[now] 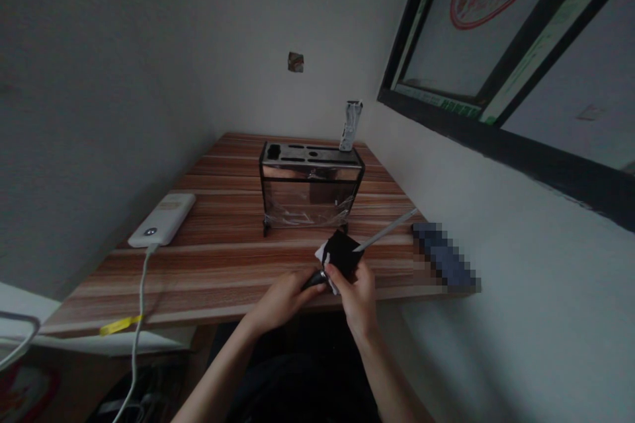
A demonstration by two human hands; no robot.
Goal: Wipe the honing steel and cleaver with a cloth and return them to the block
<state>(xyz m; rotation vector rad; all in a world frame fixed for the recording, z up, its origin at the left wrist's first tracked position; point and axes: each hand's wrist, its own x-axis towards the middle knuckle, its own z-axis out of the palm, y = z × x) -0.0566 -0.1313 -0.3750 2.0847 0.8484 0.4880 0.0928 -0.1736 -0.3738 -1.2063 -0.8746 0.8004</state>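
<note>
Near the table's front edge, my left hand [285,297] is closed round the black handle [314,279] of a long, thin knife. Its narrow grey blade [389,228] slants up to the right. A black cloth [342,252] with white parts covers the blade close to the handle. My right hand [358,294] grips this cloth from below, thumb on top, fingers mostly hidden. Behind both hands a knife block [312,173] with a metal top and clear front stands upright. A plastic-wrapped handle [351,124] sticks up from its right end.
On the left of the striped wooden table [218,211] lies a white power bank [163,219], its cable [141,297] hanging over the front edge. A pixelated dark object [444,256] lies at the right edge. Walls close in the back and right; a dark-framed window [496,122] is upper right.
</note>
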